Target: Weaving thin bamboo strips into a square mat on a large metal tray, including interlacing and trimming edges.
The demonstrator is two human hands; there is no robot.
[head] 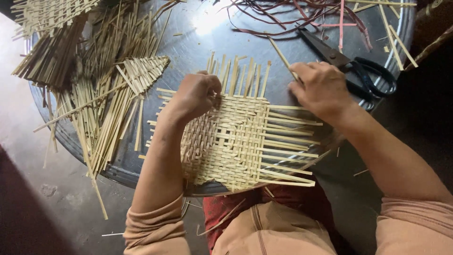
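Note:
A partly woven mat of pale bamboo strips point(236, 141) lies on a round metal tray point(198, 42), with loose strip ends sticking out at the top and right. My left hand point(196, 94) rests on the mat's upper left corner, fingers curled down on the weave. My right hand point(321, 87) is at the mat's upper right and pinches a single thin bamboo strip point(282, 56) that slants up and to the left.
Black-handled scissors point(358, 71) lie just right of my right hand. Piles of loose bamboo strips point(99, 94) and a small woven piece point(141, 71) cover the tray's left side. Dark red strips point(302, 19) lie at the top. The tray sits over my lap.

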